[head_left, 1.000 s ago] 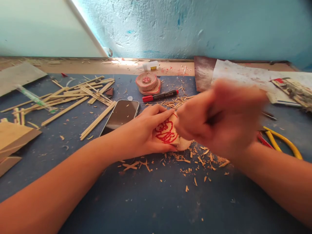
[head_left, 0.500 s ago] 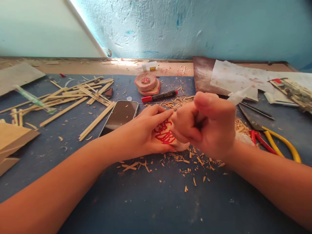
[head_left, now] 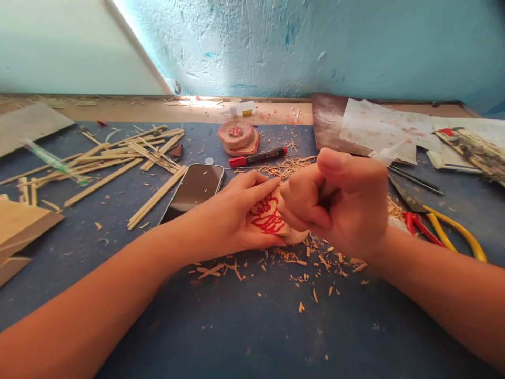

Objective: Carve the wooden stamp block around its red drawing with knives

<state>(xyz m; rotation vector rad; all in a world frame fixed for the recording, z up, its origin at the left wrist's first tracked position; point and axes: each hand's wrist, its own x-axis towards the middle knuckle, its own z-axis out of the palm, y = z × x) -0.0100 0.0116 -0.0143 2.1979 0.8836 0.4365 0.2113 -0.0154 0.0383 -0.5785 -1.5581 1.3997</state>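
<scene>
My left hand (head_left: pixel 252 210) grips a small pale wooden block (head_left: pixel 270 216) with a red marker drawing on its top face. The block lies low over the table, its right end partly hidden by my other hand. Closed into a fist, my right hand (head_left: pixel 335 197) is at the block's right side, thumb uppermost. Whatever its fingers hold is hidden; a whitish, blurred piece (head_left: pixel 389 153) shows just behind the fist, and I cannot tell whether it belongs to it. Wood shavings (head_left: pixel 303 258) lie around the block.
A phone (head_left: pixel 193 192) and several wooden sticks (head_left: pixel 130 152) lie to the left. Behind are a red marker (head_left: pixel 258 157) and a round carved piece (head_left: pixel 236 136). Pliers (head_left: pixel 445 223) with red and yellow handles and white paper (head_left: pixel 379 123) are at right.
My right fist has shifted slightly to the right, baring a little more of the red drawing. My left hand and the block stay nearly where they were.
</scene>
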